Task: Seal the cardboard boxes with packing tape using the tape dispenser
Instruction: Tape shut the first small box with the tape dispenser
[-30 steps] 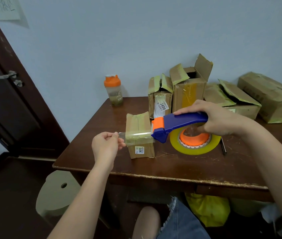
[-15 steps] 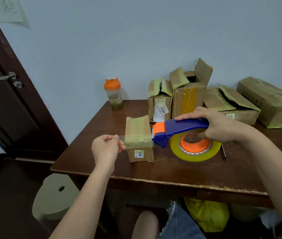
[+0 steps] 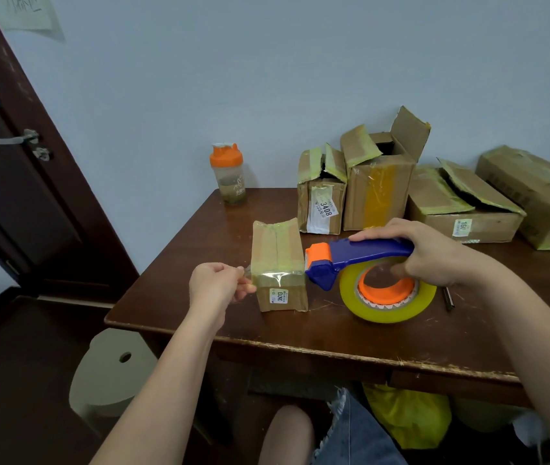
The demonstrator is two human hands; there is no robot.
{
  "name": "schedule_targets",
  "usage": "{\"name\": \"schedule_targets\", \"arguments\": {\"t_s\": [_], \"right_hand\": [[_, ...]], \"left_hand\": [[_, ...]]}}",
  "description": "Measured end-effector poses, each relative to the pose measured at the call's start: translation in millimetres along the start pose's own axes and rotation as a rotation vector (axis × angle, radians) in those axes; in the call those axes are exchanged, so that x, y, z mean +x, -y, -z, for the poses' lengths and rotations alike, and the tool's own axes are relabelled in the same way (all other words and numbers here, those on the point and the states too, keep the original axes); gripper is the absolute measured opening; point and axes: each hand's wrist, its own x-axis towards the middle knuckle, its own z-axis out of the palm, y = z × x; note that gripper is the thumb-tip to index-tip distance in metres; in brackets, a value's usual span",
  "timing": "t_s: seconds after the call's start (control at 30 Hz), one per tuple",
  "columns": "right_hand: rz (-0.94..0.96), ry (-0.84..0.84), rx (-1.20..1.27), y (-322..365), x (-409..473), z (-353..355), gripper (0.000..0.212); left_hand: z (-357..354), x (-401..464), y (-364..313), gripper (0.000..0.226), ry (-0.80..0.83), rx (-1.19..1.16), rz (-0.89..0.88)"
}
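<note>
Mid-seal at the bench (image 3: 300, 333): my left hand (image 3: 215, 285) pinches the tape end (image 3: 246, 274) taut beside the small cardboard box (image 3: 278, 263) w/ right hand (image 3: 434, 253) clenched on the tape dispenser (image 3: 361, 260); I'd keep tension, press flat, then cut.

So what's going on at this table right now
A person is taping up a small cardboard box on a wooden table. The right hand grips a blue and orange tape dispenser at the box's right side, while the left hand pinches the free end of the clear tape, stretched across the box's near end. Four more boxes with loose flaps wait along the wall.
</note>
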Motion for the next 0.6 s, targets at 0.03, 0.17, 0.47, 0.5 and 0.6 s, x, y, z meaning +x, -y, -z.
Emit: {"name": "schedule_targets", "arguments": {"t_s": [0.03, 0.17, 0.47, 0.5, 0.6], "right_hand": [[-0.002, 0.004, 0.008, -1, 1, -1, 0.074], [-0.007, 0.017, 0.053, -5, 3, -5, 0.074], [-0.050, 0.012, 0.096, -10, 2, -14, 0.076], [-0.050, 0.015, 0.098, -10, 2, -13, 0.076], [-0.054, 0.020, 0.104, -8, 2, -12, 0.076]], "left_hand": [[1, 1, -1, 0.007, 0.034, 0.018, 0.022], [-1, 3, -3, 0.009, 0.103, 0.071, 0.051], [0, 4, 2, 0.013, 0.188, 0.171, -0.013], [0, 3, 1, 0.013, 0.195, 0.196, -0.036], [-4, 10, -1, 0.028, 0.178, 0.303, -0.067]]}}
